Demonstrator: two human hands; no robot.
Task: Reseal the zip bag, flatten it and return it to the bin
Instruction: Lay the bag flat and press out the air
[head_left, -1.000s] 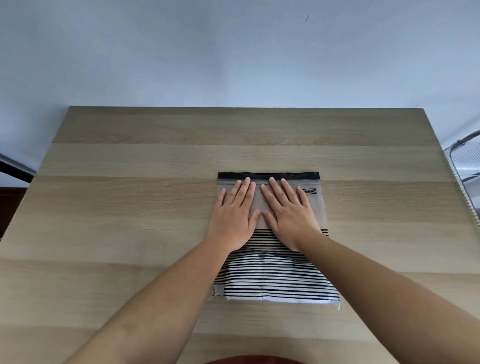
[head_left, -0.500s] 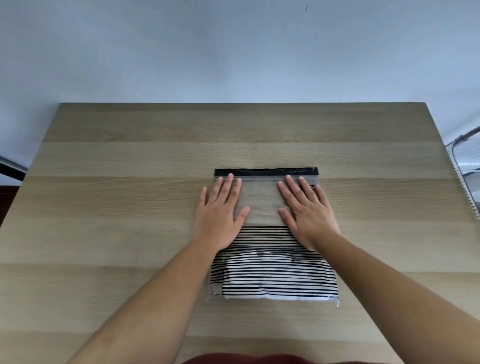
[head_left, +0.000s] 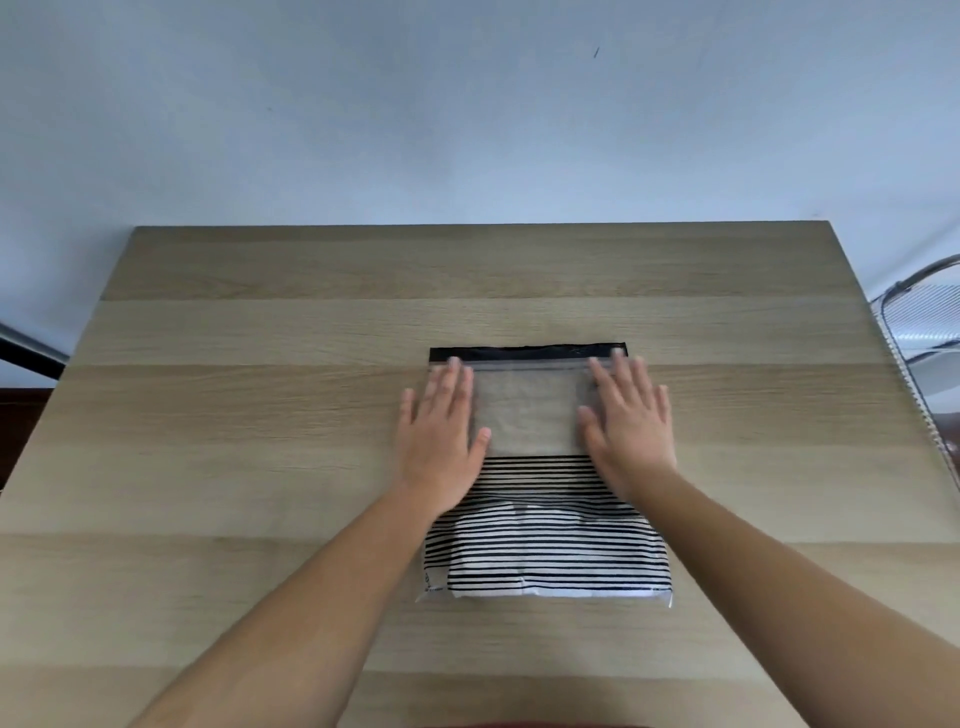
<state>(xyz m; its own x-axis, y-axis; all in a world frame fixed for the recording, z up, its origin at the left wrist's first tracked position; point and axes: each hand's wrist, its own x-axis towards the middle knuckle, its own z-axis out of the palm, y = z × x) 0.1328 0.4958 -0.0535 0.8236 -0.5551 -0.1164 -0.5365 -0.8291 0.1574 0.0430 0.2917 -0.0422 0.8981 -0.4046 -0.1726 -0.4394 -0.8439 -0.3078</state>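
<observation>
A clear zip bag (head_left: 527, 410) with a black strip along its far edge lies flat on the wooden table (head_left: 260, 415). Its near half is printed with black and white stripes and holds a folded white item. My left hand (head_left: 441, 431) lies palm down on the bag's left edge, fingers spread. On the bag's right edge my right hand (head_left: 631, 421) rests flat in the same way. Neither hand grips anything. A wire mesh bin (head_left: 922, 322) stands off the table's right side, only partly in view.
A pale wall rises behind the table's far edge. A dark bar (head_left: 26, 353) shows beyond the table's left edge.
Both hands have slid apart from the bag's middle out to its left and right edges, staying flat on it. The view has tilted slightly.
</observation>
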